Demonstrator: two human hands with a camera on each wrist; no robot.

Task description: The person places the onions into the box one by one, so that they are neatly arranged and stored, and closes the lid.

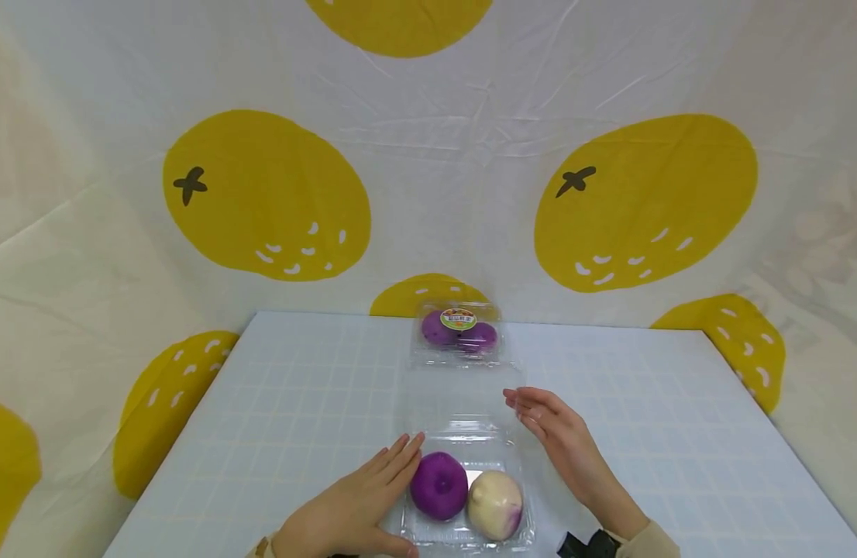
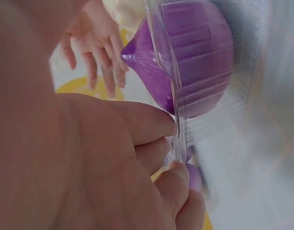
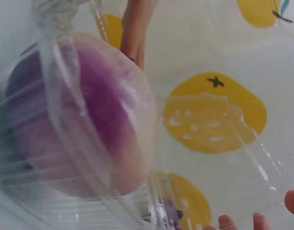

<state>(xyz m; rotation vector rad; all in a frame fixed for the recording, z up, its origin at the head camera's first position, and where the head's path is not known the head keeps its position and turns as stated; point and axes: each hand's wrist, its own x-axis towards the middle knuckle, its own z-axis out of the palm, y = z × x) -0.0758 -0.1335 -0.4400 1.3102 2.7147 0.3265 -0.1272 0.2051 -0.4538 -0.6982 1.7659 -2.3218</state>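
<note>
An open clear plastic box (image 1: 463, 535) lies at the table's front middle. Inside are a round purple vegetable, perhaps an onion (image 1: 438, 486), on the left and a cream-and-purple one like a turnip (image 1: 495, 505) on the right. My left hand (image 1: 355, 504) touches the box's left rim, its fingers laid along it; the left wrist view shows the fingertips (image 2: 173, 184) against that rim. The box's clear lid (image 1: 463, 386) is folded back, away from me. Beside its right edge is my right hand (image 1: 557, 438), fingers loosely bent with nothing held. Only that hand's fingertips (image 3: 226, 221) show in the right wrist view.
A closed clear box (image 1: 459, 349) with two purple vegetables and a round label stands at the table's back edge, just behind the open lid. The white table (image 1: 296, 403) has a faint grid. Behind it hangs a white cloth (image 1: 456, 194) with yellow fruit prints.
</note>
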